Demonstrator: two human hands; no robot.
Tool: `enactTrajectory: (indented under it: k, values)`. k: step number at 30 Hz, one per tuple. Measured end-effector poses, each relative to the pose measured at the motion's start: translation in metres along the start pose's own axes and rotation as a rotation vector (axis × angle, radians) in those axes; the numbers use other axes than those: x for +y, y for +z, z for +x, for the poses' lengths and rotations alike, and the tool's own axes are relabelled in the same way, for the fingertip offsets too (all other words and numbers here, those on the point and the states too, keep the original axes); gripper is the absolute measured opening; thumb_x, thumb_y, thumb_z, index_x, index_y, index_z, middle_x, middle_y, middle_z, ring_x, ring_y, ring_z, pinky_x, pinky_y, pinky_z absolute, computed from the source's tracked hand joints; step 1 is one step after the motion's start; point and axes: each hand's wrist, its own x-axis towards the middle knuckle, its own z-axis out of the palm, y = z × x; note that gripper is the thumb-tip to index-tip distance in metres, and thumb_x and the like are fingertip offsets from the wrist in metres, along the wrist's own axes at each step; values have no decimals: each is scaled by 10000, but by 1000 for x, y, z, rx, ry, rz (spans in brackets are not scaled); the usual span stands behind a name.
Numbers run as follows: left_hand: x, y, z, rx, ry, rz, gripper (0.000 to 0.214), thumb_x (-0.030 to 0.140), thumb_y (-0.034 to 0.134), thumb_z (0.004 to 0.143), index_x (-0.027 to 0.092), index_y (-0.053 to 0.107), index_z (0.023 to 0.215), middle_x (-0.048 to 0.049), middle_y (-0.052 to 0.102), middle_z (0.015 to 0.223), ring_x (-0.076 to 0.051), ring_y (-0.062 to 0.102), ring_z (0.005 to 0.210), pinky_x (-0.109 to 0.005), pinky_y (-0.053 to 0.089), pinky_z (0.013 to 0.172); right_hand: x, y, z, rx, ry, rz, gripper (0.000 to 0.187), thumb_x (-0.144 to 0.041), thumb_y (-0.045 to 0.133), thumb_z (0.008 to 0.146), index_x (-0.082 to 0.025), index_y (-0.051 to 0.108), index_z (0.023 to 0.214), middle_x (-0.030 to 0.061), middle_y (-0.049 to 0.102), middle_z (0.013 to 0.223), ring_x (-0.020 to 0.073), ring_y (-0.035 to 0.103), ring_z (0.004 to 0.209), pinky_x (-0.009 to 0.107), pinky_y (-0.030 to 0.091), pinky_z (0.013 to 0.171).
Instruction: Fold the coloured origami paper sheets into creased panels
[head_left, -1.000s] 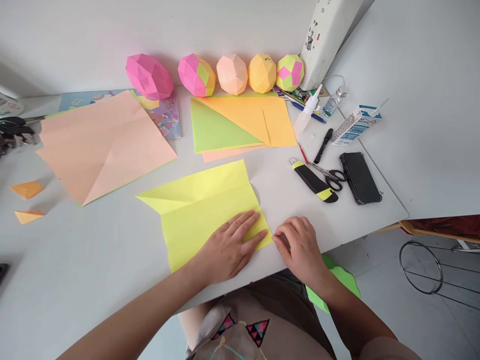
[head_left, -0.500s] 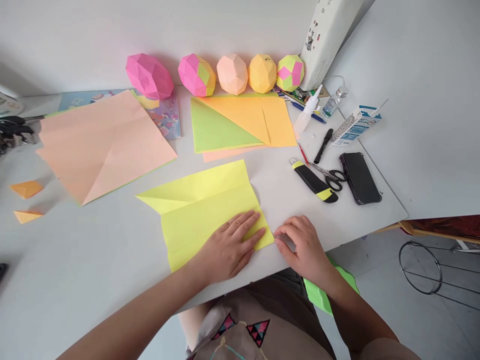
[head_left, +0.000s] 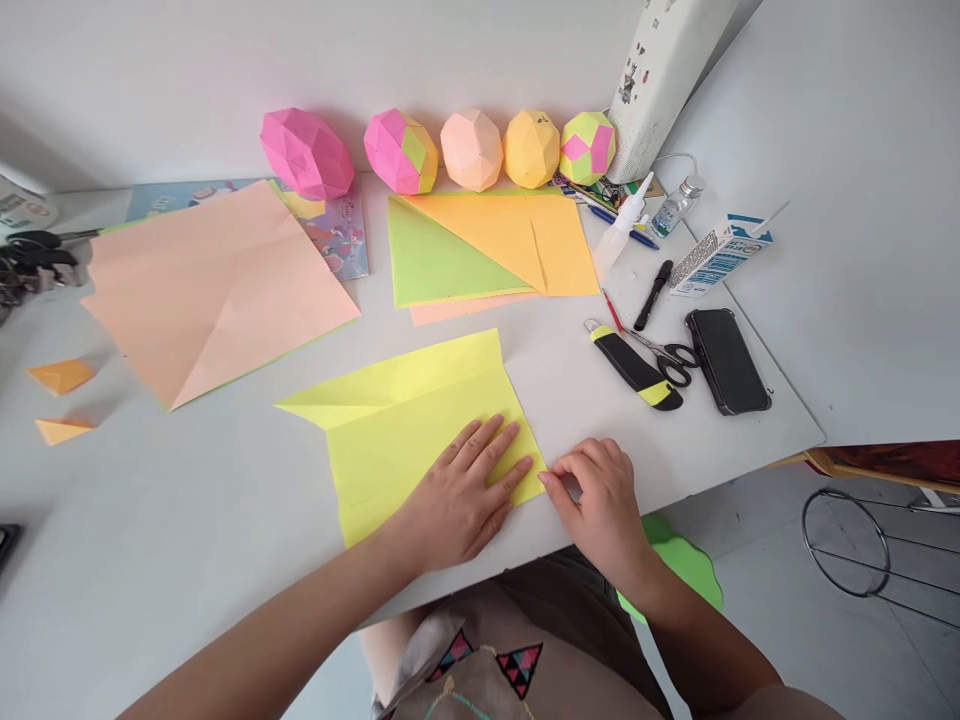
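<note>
The left hand (head_left: 465,490) lies flat and open on the folded yellow paper (head_left: 405,420), pinning it to the tabletop (head_left: 187,520). The right hand (head_left: 600,495), just beside it, curls its fingertips at the paper's corner; whether it pinches is unclear. Uneven pressure could shift the layers and skew the crease.

We press our left hand (head_left: 461,490) flat on the folded yellow paper (head_left: 405,420) near the desk's (head_left: 187,560) front edge; our right hand (head_left: 600,495) pinches its corner.

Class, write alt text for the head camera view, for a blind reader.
A left hand presses on a folded yellow paper sheet on a white table, while the right hand touches the sheet's right corner. Five faceted paper balls line the wall.
</note>
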Motion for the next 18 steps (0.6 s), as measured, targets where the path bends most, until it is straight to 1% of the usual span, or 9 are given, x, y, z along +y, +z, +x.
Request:
enactTrajectory:
  k: [5, 12, 15, 18]
  values:
    - [0, -2, 1, 12, -4, 7, 427, 248, 429, 939, 139, 450, 1351, -195, 284, 1513, -362, 183, 1425, -564, 302, 1100, -2, 0, 1, -6, 15, 3, 182, -250, 577, 882, -201, 530, 712, 22, 555, 741, 189, 452, 750, 354, 360, 717]
    - [1, -3, 2, 4, -1, 13, 445, 243, 435, 937, 124, 446, 1365, -198, 293, 1509, -370, 194, 1420, -555, 301, 1104, -5, 0, 2, 23, 15, 0, 191, -229, 571, 879, -198, 525, 696, 21, 551, 719, 183, 440, 736, 347, 357, 702]
    - [0, -3, 2, -23, -5, 17, 448, 255, 438, 935, 123, 457, 1363, -175, 302, 1514, -372, 181, 1424, -555, 288, 1113, -5, 1, 2, 21, 19, -3, 187, -226, 560, 881, -201, 528, 699, 22, 546, 717, 184, 439, 734, 351, 357, 705]
    - [-1, -4, 2, -59, 0, 32, 464, 262, 426, 937, 122, 446, 1379, -114, 333, 1515, -363, 151, 1432, -550, 270, 1128, -5, 1, 2, 21, 24, -2, 186, -225, 554, 881, -203, 530, 698, 22, 545, 717, 187, 445, 738, 355, 356, 708]
